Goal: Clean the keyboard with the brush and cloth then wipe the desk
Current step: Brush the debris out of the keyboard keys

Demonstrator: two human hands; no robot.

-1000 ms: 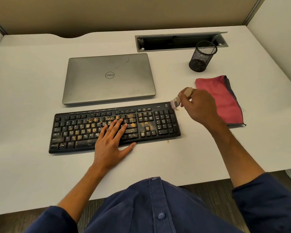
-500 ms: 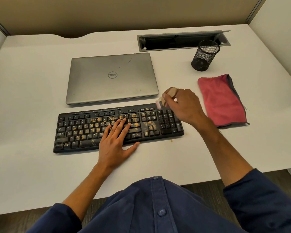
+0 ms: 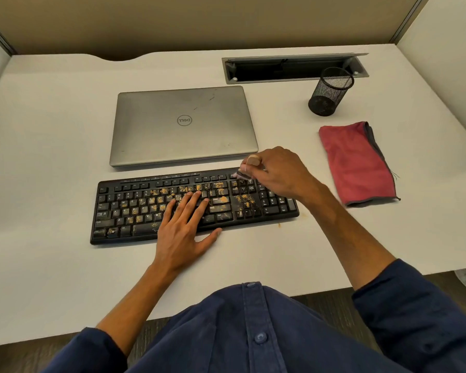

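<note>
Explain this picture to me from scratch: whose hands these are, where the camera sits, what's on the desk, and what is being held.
There is no machine here. A person wears one wide-angle camera on the head, looking down at their own two bare hands. On the white desk lie a black keyboard speckled with orange crumbs, a closed silver Dell laptop behind it, a black mesh pen cup and a folded red cloth to the right. The left hand rests flat on the keys, steadying the keyboard. The right hand grips a small brush, its bristles at the keyboard's upper right.
</note>
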